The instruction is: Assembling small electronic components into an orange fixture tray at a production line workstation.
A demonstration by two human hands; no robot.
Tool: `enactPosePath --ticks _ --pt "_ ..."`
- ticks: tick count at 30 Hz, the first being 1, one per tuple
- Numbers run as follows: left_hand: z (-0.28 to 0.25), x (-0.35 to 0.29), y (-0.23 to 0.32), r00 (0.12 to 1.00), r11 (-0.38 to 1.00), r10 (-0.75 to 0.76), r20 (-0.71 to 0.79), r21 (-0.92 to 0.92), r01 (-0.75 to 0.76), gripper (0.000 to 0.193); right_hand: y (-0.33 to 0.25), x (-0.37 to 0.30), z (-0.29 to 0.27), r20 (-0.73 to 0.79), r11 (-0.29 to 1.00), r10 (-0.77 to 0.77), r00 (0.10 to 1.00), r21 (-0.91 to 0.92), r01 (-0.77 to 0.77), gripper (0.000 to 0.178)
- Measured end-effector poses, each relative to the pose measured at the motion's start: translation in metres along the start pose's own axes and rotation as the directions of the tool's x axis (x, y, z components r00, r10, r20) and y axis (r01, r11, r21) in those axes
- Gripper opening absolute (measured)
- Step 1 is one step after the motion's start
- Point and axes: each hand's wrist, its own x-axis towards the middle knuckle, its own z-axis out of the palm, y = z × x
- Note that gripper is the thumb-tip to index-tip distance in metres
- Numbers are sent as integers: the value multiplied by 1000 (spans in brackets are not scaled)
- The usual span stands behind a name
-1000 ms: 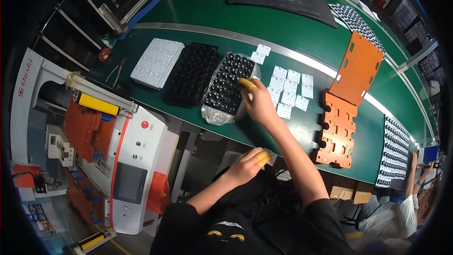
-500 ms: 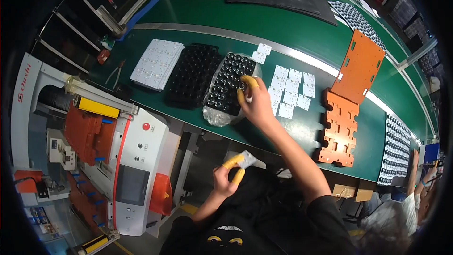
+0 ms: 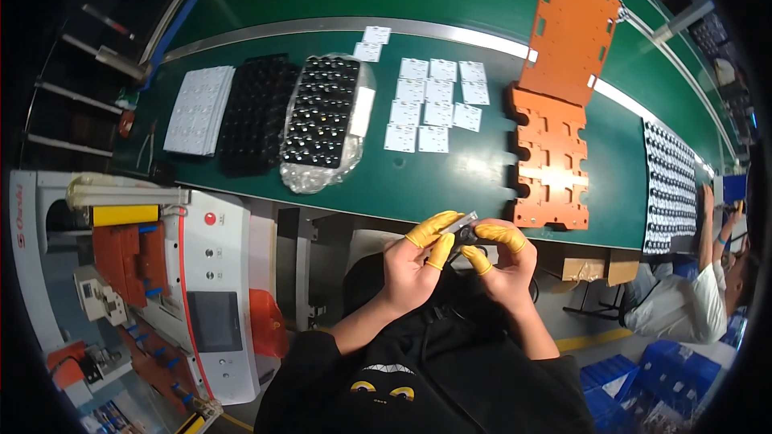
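In front of my chest, above the table's near edge, both hands meet with yellow finger covers on several fingertips. My left hand pinches a small white circuit board, seen nearly edge-on. Close against it, my right hand grips a small black round part between thumb and fingers; its exact kind is partly hidden. On the table beyond lies a black tray of shiny round black parts, in clear plastic wrap. Several small white boards lie in rows to its right.
Left of the tray are black trays and stacked white board sheets. An orange fixture with its raised orange plate stands at right, then a sheet of black-and-white parts. A machine is at left; a co-worker's sleeve at far right.
My right hand has left the black tray with a small black round part and come back to my left hand. The left hand has risen with the board. The view has shifted.
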Motion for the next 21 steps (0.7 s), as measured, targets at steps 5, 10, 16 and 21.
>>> enactPosePath --ticks 5,10,16,21 --pt "16 0 -1 999 998 -54 5 -27 54 30 -2 -17 -8 -76 996 8 997 -92 -15 30" --pt "20 -2 -6 998 998 -60 13 1 60 31 -4 -18 -4 -142 952 -154 978 -287 109 31" --pt "19 -5 -8 997 991 -52 50 125 45 32 -11 -9 -5 -128 925 -205 970 -350 149 28" --pt "20 -6 -7 997 998 -70 30 3 70 30 -12 -6 -8 -50 920 -195 980 -357 165 27"
